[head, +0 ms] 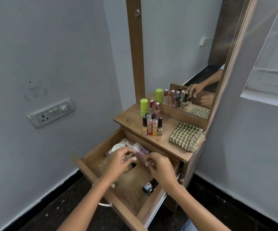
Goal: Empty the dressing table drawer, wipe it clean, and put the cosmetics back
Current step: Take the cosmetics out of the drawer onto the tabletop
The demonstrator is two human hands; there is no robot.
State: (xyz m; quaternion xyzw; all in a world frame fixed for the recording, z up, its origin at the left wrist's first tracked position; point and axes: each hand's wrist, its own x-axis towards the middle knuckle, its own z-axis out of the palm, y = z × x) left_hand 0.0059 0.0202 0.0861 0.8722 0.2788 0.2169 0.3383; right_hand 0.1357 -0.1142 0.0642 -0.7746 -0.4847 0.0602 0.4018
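The wooden drawer [91, 165] of the dressing table is pulled out, and both my hands are inside it. A pink see-through bottle [140, 150] lies near the drawer's back. My right hand [162, 168] pinches its near end with curled fingers. My left hand [117, 162] hovers beside the bottle with its fingers bent over small items; what it holds is hidden. A white round jar [118, 146] sits just behind that hand. A dark bottle [149, 186] lies at the drawer's right side. On the tabletop [131, 117] stand a green-capped bottle [144, 107] and several nail polishes [152, 126].
A folded green checked cloth [185, 136] lies on the right of the tabletop. The mirror [185, 64] rises behind it. A wall socket panel [51, 112] is on the left wall. A metal handle [105, 204] hangs on the drawer front above the dark floor [55, 209].
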